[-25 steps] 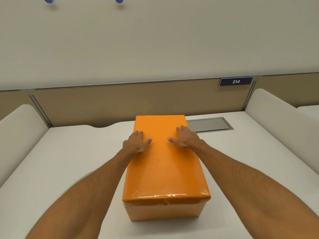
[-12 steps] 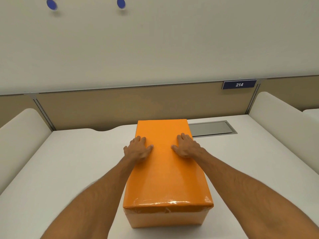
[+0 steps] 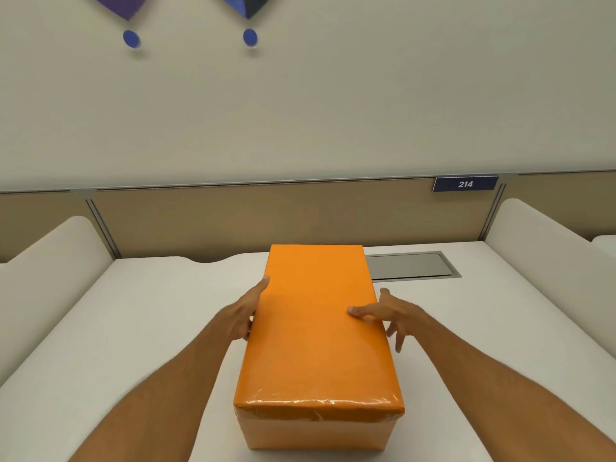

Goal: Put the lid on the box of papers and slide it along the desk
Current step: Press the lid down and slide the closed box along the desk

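An orange box stands lengthwise in the middle of the white desk [image 3: 133, 328], and its orange lid [image 3: 316, 328] sits over its paler lower part [image 3: 313, 431]. The papers inside are hidden. My left hand [image 3: 243, 311] lies against the lid's left side, thumb at the top edge, fingers partly hidden by the box. My right hand [image 3: 390, 315] is at the right side: its thumb rests on the lid's top near the edge, while its fingers are spread and hang beside the box.
A grey metal hatch [image 3: 410, 265] is set into the desk behind the box on the right. White rounded dividers rise at the left [image 3: 43, 261] and right [image 3: 540, 248]. A tan back panel [image 3: 200, 221] with a blue "214" plate [image 3: 465, 184] closes the far side.
Both hands have left the lid's top, where they lay flat, and gone out to its left and right sides. The view has tilted up a little; the box stays where it was.
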Action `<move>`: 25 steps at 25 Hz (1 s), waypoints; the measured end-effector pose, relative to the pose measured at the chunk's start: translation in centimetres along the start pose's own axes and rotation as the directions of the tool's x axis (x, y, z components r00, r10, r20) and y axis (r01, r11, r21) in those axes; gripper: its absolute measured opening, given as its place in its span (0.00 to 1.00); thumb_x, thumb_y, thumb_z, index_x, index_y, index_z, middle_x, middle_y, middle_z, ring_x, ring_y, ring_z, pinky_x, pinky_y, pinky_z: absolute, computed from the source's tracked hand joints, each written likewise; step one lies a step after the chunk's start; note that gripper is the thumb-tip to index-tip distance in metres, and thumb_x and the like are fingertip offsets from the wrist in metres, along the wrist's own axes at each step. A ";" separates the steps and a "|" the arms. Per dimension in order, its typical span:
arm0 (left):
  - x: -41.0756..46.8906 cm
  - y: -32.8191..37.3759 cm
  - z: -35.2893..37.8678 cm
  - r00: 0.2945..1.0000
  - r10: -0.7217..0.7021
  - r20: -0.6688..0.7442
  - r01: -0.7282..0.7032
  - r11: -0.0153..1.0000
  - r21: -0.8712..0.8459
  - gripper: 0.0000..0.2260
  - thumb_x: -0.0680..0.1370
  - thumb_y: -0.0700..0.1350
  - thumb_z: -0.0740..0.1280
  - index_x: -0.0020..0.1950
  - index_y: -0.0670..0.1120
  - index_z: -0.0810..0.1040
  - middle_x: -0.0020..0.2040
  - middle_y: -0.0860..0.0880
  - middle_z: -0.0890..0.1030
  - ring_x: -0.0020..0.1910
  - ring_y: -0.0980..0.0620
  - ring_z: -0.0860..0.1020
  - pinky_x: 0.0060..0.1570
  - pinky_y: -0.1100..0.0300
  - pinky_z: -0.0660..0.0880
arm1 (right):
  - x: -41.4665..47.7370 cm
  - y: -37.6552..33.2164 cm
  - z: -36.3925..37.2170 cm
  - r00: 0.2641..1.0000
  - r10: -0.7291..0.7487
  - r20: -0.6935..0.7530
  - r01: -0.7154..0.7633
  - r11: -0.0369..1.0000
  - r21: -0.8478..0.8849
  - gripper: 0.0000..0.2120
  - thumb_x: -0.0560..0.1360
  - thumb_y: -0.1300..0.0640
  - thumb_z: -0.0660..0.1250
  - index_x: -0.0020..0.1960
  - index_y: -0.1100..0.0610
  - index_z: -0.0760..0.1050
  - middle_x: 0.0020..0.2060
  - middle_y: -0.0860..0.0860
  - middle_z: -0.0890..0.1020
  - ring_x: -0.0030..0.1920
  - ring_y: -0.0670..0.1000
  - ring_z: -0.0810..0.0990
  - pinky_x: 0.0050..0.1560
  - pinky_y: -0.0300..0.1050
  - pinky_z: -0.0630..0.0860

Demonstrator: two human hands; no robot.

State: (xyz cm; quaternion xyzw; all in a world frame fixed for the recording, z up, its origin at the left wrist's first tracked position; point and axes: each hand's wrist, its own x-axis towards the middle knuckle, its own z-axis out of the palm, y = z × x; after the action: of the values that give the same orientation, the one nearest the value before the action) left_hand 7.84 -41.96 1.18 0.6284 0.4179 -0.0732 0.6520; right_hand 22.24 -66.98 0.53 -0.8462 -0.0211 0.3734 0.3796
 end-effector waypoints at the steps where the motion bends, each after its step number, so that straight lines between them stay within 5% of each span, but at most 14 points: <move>1: -0.1 -0.1 0.1 1.000 0.000 -0.004 0.000 1.000 0.025 0.39 0.75 0.66 0.60 0.79 0.48 0.52 0.79 0.42 0.56 0.76 0.36 0.57 0.70 0.35 0.58 | 0.0 0.1 0.1 0.999 0.007 0.042 -0.008 1.000 0.023 0.55 0.65 0.45 0.78 0.78 0.50 0.44 0.76 0.61 0.58 0.72 0.70 0.63 0.62 0.77 0.64; 7: 0.2 -0.5 0.7 0.990 0.097 -0.098 -0.083 0.986 0.142 0.33 0.75 0.49 0.71 0.76 0.48 0.60 0.72 0.41 0.69 0.67 0.36 0.71 0.65 0.36 0.68 | 0.4 -0.5 0.8 0.992 -0.078 0.098 0.070 0.994 0.081 0.47 0.62 0.49 0.81 0.73 0.51 0.59 0.68 0.58 0.71 0.67 0.66 0.71 0.59 0.76 0.68; 18: -1.9 -0.1 -5.7 0.928 0.223 -0.298 -0.227 0.974 0.021 0.31 0.76 0.47 0.70 0.76 0.46 0.61 0.71 0.41 0.71 0.65 0.38 0.74 0.60 0.43 0.72 | 0.3 -8.6 4.3 0.949 -0.249 0.193 0.250 0.968 0.021 0.38 0.67 0.52 0.78 0.71 0.53 0.63 0.66 0.59 0.73 0.66 0.66 0.72 0.57 0.75 0.68; 25: -0.8 0.0 -15.9 0.885 0.210 -0.415 -0.219 0.975 0.027 0.33 0.77 0.49 0.68 0.78 0.48 0.57 0.75 0.42 0.65 0.70 0.37 0.69 0.67 0.40 0.67 | 0.8 -16.0 12.2 0.926 -0.275 0.258 0.289 0.957 -0.018 0.38 0.67 0.51 0.77 0.72 0.54 0.63 0.67 0.60 0.72 0.67 0.67 0.71 0.58 0.74 0.69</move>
State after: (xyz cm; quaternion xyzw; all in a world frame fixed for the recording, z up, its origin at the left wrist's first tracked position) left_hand 0.11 -28.34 3.93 0.6650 0.4757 0.1390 0.5587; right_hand 18.85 -47.70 5.32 -0.7898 -0.2011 0.4192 0.4000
